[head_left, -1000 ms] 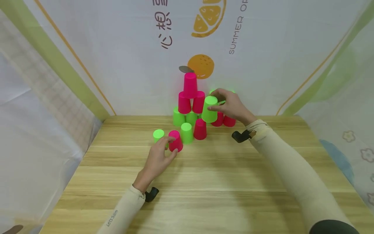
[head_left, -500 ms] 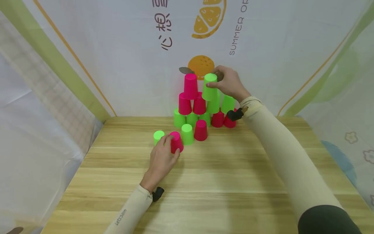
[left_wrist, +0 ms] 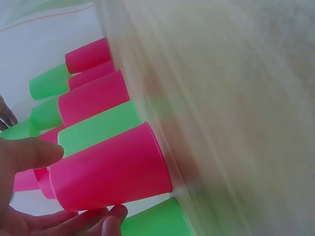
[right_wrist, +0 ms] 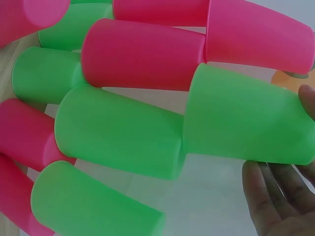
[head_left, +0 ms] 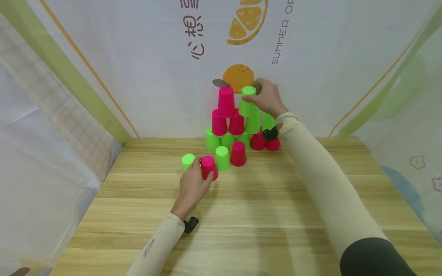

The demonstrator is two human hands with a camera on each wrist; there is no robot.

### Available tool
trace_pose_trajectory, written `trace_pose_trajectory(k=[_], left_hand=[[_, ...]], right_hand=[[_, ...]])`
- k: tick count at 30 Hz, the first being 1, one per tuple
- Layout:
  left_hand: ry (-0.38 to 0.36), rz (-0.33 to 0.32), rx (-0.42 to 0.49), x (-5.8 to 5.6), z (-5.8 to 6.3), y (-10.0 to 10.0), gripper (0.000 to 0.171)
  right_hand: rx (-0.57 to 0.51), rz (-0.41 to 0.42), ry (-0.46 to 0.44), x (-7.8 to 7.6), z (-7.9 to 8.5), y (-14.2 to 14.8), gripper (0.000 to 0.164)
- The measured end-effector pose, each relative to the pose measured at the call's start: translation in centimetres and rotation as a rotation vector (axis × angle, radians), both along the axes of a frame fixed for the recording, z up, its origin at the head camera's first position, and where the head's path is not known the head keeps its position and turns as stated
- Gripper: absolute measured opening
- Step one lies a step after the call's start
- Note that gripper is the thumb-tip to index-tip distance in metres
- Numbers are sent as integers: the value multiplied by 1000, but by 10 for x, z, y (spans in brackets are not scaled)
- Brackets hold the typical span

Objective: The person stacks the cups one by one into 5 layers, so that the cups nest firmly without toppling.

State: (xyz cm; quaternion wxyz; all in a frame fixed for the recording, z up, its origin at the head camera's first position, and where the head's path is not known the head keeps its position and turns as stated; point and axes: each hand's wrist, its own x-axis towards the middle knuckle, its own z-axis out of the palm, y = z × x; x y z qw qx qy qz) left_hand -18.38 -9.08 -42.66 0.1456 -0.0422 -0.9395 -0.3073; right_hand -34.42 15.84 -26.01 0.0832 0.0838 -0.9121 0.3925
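An upside-down green cup (head_left: 247, 102) is pinched near its top by my right hand (head_left: 267, 97), thumb in front and fingers behind. Its rim meets the second-row green cup (right_wrist: 120, 130) below and stands beside the top pink cup (head_left: 226, 102). Around an upside-down pink cup (head_left: 208, 168) on the table, my left hand (head_left: 194, 186) has its thumb on one side and its fingers on the other. The left wrist view has this pink cup (left_wrist: 113, 169) between thumb and fingers. Part of the front-left green cup (head_left: 188, 161) is hidden by my left hand.
Behind, green cups (head_left: 212, 138) and red-pink cups (head_left: 258, 141) form the bottom row under pink second-row cups (head_left: 219, 122). A green cup (head_left: 222, 158) and a pink cup (head_left: 238, 154) continue the front row. A printed cloth (head_left: 165, 96) hangs behind the wooden table (head_left: 241, 222).
My right hand has lifted the green cup from in front of the stack onto its third level. My left hand has moved in closer around the front pink cup.
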Motion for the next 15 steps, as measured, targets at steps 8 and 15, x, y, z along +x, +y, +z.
trace_pose_trajectory(k=[8, 15], left_hand=[[-28, 16, 10, -8, -5, 6, 58], [-24, 13, 15, -8, -7, 9, 54]], right_hand=[[-20, -28, 16, 2, -3, -4, 54], [-16, -22, 2, 4, -6, -1, 57]])
